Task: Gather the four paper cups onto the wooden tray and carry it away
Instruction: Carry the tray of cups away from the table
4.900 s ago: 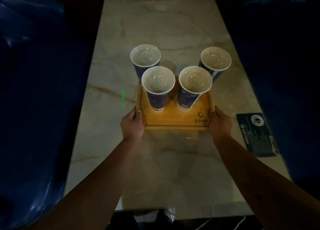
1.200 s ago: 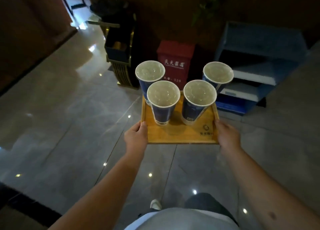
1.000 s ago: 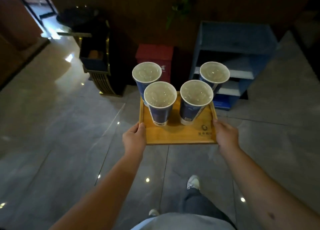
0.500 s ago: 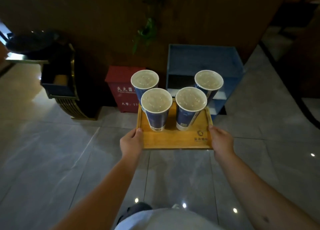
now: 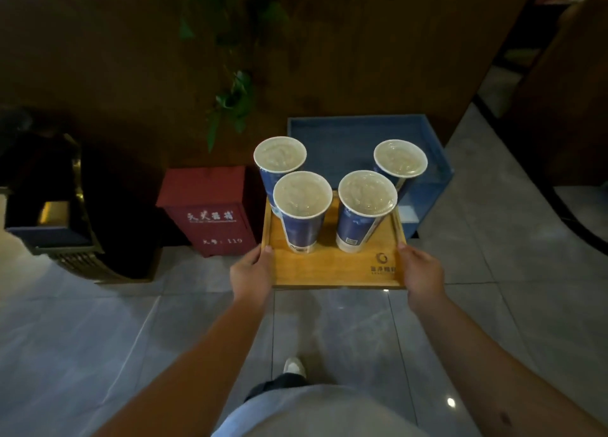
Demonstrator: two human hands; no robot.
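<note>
I hold a wooden tray (image 5: 329, 272) level in the air above a tiled floor. My left hand (image 5: 251, 277) grips its left edge and my right hand (image 5: 421, 273) grips its right edge. Several tall blue paper cups with sealed tops stand upright on it: a near left cup (image 5: 302, 211), a near right cup (image 5: 363, 208), a far left cup (image 5: 279, 160) and a far right cup (image 5: 399, 162). A logo is printed on the tray's near right corner.
A red box (image 5: 210, 209) stands on the floor left of the tray. Directly beyond the tray is a blue shelf unit (image 5: 355, 140) against a dark wooden wall (image 5: 362, 58). A dark and gold stand (image 5: 65, 219) is at the left. A plant (image 5: 230, 97) hangs above.
The tray was lifted off the marble table and carried across the tiled floor. Over the last second the view has swung left to right, and the red box and blue shelf have come closer.
</note>
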